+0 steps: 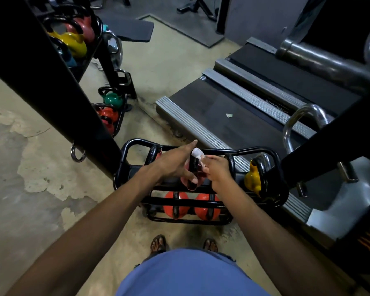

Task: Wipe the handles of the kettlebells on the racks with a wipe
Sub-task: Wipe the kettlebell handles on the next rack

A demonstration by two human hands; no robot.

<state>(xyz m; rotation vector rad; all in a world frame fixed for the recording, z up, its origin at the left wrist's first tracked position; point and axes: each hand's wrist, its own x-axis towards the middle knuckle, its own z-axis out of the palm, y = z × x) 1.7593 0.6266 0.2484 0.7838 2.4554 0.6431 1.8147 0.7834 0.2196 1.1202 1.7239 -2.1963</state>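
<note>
A treadmill (pixel 233 116) lies beyond the hands and off to their right. Directly under both hands stands a low black rack (pixel 154 200) with two tiers. On its lower tier, below the wrists, sit two orange kettlebells (pixel 175 207) side by side. On the upper tier a yellow kettlebell (pixel 252 178) stands to the right of the right hand, and a pink kettlebell (pixel 185 180) sits between the two hands.

The left hand (pixel 175 165) reaches over the pink kettlebell with its fingers stretched out straight, the index finger pointing forward and the thumb lying down across the pink body; it appears to rest there rather than grip, though the contact under the palm is hidden. The right hand (pixel 217 167) has its fingers curled and pinches a white wipe (pixel 197 153). The wipe lies against the top of the pink kettlebell's black handle (pixel 193 167), just left of the right hand's fingertips and just right of the left index finger.
</note>
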